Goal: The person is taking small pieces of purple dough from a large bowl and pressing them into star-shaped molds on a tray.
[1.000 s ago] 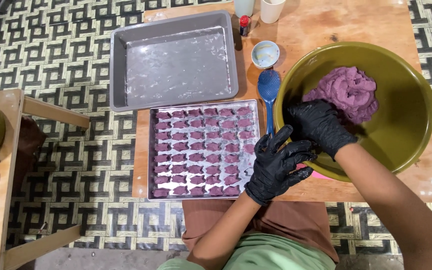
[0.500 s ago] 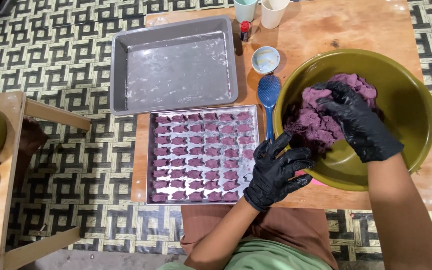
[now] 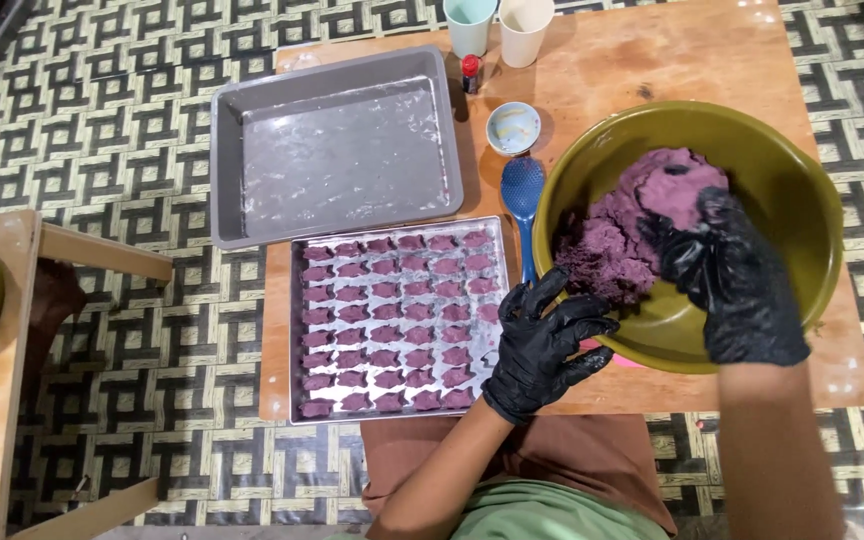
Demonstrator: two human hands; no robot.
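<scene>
The tray (image 3: 302, 330) at the table's front edge is almost full of purple pieces, while the right hand (image 3: 742, 275) digs curled fingers into much remaining dough (image 3: 642, 215), left hand (image 3: 542, 345) spread.

The right hand (image 3: 737, 285) covers part of the purple dough (image 3: 617, 235) in the olive bowl (image 3: 802, 200), and its fingertips are sunk out of sight in the mass. The left hand (image 3: 542, 350) hides the near right corner of the filled tray (image 3: 297, 330) and part of the bowl's rim. A pink thing (image 3: 602, 352) under the bowl shows only as a sliver. At the table's (image 3: 652, 60) far edge, two cups (image 3: 527, 25) are cut off by the picture's top. The small bottle (image 3: 470, 72) beside them is too small to tell.
</scene>
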